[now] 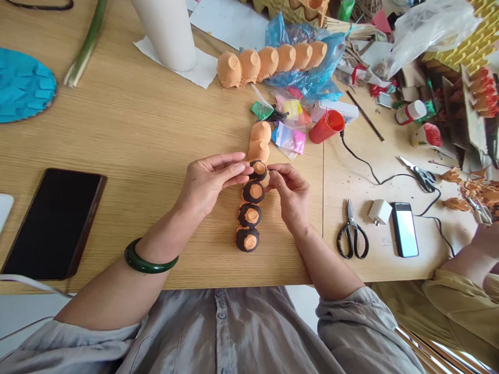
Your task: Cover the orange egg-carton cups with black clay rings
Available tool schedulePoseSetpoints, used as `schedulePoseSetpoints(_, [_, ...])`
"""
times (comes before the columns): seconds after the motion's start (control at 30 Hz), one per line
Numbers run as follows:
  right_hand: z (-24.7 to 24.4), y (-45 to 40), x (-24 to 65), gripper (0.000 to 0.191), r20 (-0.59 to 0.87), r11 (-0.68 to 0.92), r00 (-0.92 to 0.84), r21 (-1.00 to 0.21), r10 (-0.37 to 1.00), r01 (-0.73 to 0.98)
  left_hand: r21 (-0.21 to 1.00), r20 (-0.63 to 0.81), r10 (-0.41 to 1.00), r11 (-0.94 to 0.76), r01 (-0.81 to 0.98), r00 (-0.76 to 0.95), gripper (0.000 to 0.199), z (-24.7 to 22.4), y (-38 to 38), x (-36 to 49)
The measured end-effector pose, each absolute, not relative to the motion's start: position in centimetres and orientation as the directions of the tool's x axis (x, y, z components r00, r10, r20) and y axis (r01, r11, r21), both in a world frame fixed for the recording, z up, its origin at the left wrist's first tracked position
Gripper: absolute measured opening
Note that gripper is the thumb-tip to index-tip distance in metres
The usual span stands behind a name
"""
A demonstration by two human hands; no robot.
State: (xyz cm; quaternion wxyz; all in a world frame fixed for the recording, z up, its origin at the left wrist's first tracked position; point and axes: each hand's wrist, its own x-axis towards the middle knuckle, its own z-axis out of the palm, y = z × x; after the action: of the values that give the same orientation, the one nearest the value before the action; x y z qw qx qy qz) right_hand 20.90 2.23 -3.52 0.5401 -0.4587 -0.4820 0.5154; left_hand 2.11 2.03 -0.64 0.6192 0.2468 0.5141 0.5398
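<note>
An orange bumpy strip (260,132) stands on the wooden table in front of me, running away from me. Its nearer bumps carry black rings (249,215) around orange centres; the two farthest bumps are plain orange. My left hand (210,182) touches the left side of the farthest black ring (258,170), thumb and fingers close together. On the ring's right side, my right hand (290,195) pinches a small dark bit between thumb and forefinger. Whether my left fingertips hold any of the ring is too small to tell.
Another orange bumpy strip (268,63) lies behind, by a blue plastic bag (327,78). A red cup (326,127), scissors (352,234), a charger (379,212) and a phone (405,230) are on the right. A dark tablet (54,223) lies left. Another person's arm (468,254) rests at far right.
</note>
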Motion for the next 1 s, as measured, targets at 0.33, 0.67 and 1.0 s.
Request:
schedulePoseSetpoints(0.33, [-3.3,2.4,20.8,0.05,-0.07,-0.066,0.026,-0.987,0.997,-0.145,0.861,-0.41,0.91,0.365,-0.354,-0.06,0.016,-0.7,2.8,1.7])
schedulePoseSetpoints(0.67, [-4.0,2.7,21.3,0.038,0.028,0.029,0.077,-0.999,0.997,-0.019,0.922,-0.384,0.922,0.386,0.029,-0.057,0.02,-2.6,2.7,0.8])
schedulePoseSetpoints(1.0, [-4.5,2.5,21.1,0.031,-0.044,-0.039,0.033,-0.988,0.998,-0.15,0.878,-0.455,0.889,0.457,-0.141,0.047,0.031,-1.6,2.7,0.9])
